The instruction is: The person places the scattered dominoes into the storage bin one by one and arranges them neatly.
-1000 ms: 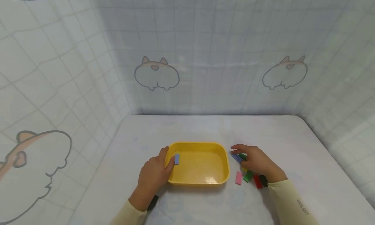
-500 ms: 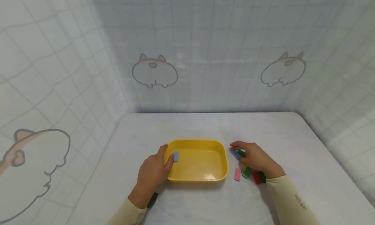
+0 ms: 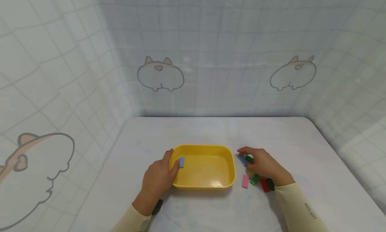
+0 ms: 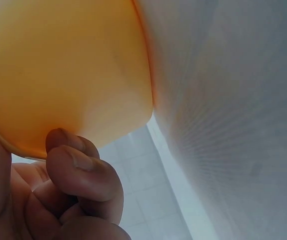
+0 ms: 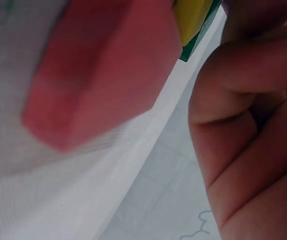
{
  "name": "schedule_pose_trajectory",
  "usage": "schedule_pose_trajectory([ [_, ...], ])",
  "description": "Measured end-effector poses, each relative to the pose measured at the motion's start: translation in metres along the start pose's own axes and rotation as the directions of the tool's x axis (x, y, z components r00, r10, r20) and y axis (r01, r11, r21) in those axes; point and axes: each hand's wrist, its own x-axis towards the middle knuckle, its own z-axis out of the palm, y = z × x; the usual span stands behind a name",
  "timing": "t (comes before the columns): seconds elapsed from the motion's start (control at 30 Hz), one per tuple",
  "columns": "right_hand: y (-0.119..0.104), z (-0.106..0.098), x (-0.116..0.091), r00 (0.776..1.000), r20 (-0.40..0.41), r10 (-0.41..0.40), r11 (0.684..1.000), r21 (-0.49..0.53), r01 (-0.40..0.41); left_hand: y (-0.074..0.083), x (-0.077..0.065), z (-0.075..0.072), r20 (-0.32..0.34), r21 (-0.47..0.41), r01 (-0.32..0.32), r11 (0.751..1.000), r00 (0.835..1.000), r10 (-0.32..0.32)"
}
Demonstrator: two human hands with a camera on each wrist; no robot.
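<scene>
My left hand (image 3: 158, 176) grips the left side of a yellow tray (image 3: 205, 187), thumb over the rim and curled fingers against the outer wall in the left wrist view. Inside the tray, beside that thumb, lies a light blue block (image 3: 182, 162). At the tray's right, my right hand (image 3: 263, 163) pinches a darker blue block (image 3: 242, 160), fingertips at its far end and thumb at its near end. A dark green block (image 3: 249, 159) lies just under that hand. In the right wrist view the fingers (image 5: 253, 75) are curled, their tips partly cut off.
Near the right hand lie a pink block (image 3: 245, 181), a green block (image 3: 254, 179), a red block (image 3: 264, 185) and a blackish-green piece (image 3: 270, 184). A yellow block (image 3: 251, 172) is mostly hidden under the hand. A dark piece (image 3: 157, 207) lies by the left wrist.
The darker blue block has turned slightly under my right hand as the fingers drew in on it. My left hand and the tray stay in place; the head view shifts slightly.
</scene>
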Motion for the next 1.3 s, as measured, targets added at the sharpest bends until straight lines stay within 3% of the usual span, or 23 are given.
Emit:
schedule_pose_trajectory([
  [0.87,-0.001,-0.003,0.005,0.999,-0.004,-0.054,0.997,-0.047,0.054,-0.004,0.002,0.002,-0.002,-0.014,0.004,1.000,1.000,-0.004],
  [1.13,-0.002,-0.005,0.009,0.999,0.043,0.028,0.998,0.049,-0.030,-0.001,0.004,0.002,-0.013,-0.014,-0.003,1.000,1.000,0.003],
  [1.3,-0.005,-0.011,0.015,0.998,0.066,0.026,0.999,0.018,-0.027,0.003,0.005,0.000,0.008,-0.028,0.018,0.999,1.000,-0.018],
])
